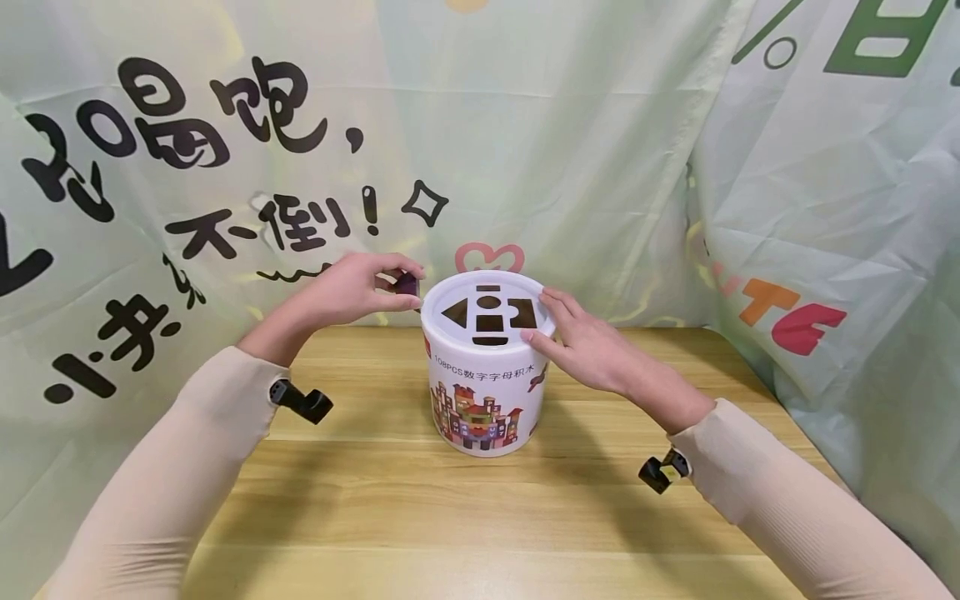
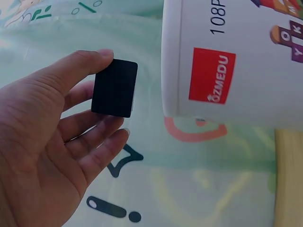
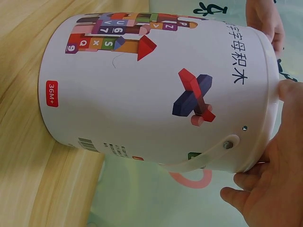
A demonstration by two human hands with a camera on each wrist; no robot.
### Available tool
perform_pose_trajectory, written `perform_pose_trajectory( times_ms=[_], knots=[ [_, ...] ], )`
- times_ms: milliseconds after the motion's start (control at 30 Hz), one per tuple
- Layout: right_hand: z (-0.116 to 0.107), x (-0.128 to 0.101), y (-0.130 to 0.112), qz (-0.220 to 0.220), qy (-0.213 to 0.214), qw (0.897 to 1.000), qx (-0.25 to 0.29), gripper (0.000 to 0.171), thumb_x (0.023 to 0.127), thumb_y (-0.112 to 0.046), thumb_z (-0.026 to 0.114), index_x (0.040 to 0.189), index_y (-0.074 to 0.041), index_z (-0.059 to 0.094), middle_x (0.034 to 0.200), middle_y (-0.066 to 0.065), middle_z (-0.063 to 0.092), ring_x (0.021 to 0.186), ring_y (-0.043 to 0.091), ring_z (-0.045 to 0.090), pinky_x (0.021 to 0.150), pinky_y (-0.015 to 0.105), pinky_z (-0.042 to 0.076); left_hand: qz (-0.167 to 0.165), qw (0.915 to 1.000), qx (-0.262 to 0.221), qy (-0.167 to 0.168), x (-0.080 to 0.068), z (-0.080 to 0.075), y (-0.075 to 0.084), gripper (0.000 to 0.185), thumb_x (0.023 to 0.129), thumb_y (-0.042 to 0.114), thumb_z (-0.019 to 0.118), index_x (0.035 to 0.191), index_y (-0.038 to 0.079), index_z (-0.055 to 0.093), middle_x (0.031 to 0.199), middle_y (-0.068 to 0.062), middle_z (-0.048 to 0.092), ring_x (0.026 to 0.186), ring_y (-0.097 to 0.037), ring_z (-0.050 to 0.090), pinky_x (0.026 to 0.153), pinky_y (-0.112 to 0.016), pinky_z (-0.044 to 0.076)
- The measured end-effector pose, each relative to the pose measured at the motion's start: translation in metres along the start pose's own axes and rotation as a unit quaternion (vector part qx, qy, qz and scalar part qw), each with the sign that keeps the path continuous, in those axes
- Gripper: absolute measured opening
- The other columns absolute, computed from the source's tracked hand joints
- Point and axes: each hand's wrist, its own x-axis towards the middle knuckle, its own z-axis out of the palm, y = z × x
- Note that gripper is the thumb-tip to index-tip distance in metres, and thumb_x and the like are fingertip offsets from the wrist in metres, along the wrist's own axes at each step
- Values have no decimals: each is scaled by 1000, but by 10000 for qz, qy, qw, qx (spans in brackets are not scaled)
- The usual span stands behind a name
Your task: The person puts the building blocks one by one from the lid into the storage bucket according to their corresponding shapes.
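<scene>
A white toy-block bucket (image 1: 487, 392) stands upright on the wooden table, its lid (image 1: 450, 337) cut with several shaped holes. To the left of the rim, my left hand (image 1: 360, 287) pinches a dark block (image 2: 114, 89) between thumb and fingers, with a gap between block and bucket in the left wrist view. The block's flat face looks nearly black there and purplish in the head view (image 1: 407, 285). My right hand (image 1: 588, 346) grips the right side of the bucket's rim, thumb at the lid's front edge and fingers round the far side.
The wooden table (image 1: 360, 508) runs back to a printed cloth curtain (image 1: 570, 167) behind and at both sides. A pale plastic handle (image 3: 203, 158) hangs along the bucket's side. Small black cameras (image 1: 302, 402) sit on both wrists.
</scene>
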Motion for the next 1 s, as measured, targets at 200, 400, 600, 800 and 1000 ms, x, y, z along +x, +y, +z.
perform_pose_trajectory(
  times_ms=[200,400,600,800,1000],
  knots=[
    [0,0,0,-12,7,10000,14,88,95,-70,31,157,-9,18,162,11,14,133,45,38,108,59,32,-65,9998,-1,-191,17,4,8,36,86,29,77,117,12,67,109,-2,66,101,-18,59,87,-39,50],
    [0,-1,0,3,-9,10000,26,88,95,-70,31,157,-9,18,162,11,13,133,45,38,107,60,33,-11,9993,-79,-358,30,11,9,36,87,28,76,117,10,67,104,1,66,98,-15,58,85,-35,50],
    [1,-1,0,0,27,10000,44,88,95,-71,31,157,-10,19,162,12,14,133,45,38,107,59,33,-50,9981,-235,-570,40,19,9,36,87,27,76,118,10,67,105,0,67,96,-18,59,85,-36,50],
    [1,-1,0,12,11,10000,52,87,95,-71,31,157,-11,18,162,11,14,133,45,38,107,60,33,-73,9963,-286,-813,46,26,7,39,87,28,75,119,8,67,105,-2,67,96,-19,60,87,-36,50],
    [1,-1,0,16,22,10000,62,87,95,-71,30,157,-13,18,162,10,14,133,44,38,107,60,33,-73,9957,-242,-891,49,32,5,39,87,30,75,119,10,67,108,-3,67,98,-19,60,89,-37,49]
  ],
)
